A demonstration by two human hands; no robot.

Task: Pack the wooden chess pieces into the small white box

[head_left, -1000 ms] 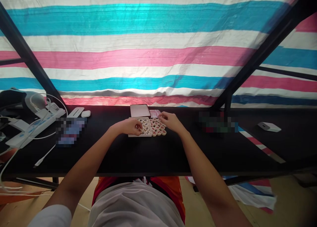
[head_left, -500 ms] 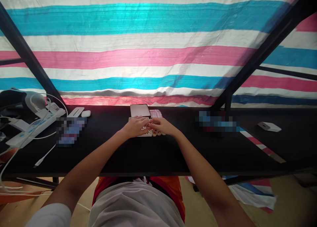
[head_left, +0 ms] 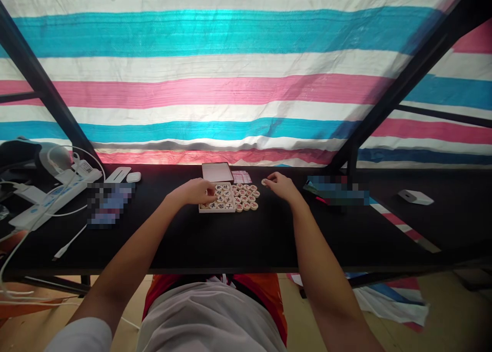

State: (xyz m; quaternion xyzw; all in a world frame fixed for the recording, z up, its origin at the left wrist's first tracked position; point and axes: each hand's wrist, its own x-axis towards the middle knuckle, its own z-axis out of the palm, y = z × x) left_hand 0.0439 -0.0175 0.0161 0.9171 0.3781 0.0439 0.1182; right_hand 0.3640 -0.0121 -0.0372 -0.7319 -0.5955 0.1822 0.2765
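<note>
A shallow pale box (head_left: 203, 209) on the black table (head_left: 238, 239) holds round wooden chess pieces (head_left: 223, 197) with black marks. More round pieces with red marks (head_left: 246, 195) lie in rows just right of the box. My left hand (head_left: 196, 192) rests curled at the box's upper left corner, fingertips on a piece there. My right hand (head_left: 282, 185) sits to the right of the rows, fingers pinched at a single round piece (head_left: 264, 182) lying apart on the table.
The box lid (head_left: 217, 172) and a pink leaflet (head_left: 242, 177) lie behind the pieces. A power strip with white cables (head_left: 57, 190), a white mouse (head_left: 133, 177) and a slim white device (head_left: 117, 174) sit at the left. A small white box (head_left: 416, 197) lies at the right. Black frame poles (head_left: 388, 103) slant above.
Both hands met over the pieces half a second ago. My right hand has since moved out to the right with one piece; my left hand drew back to the box's left corner.
</note>
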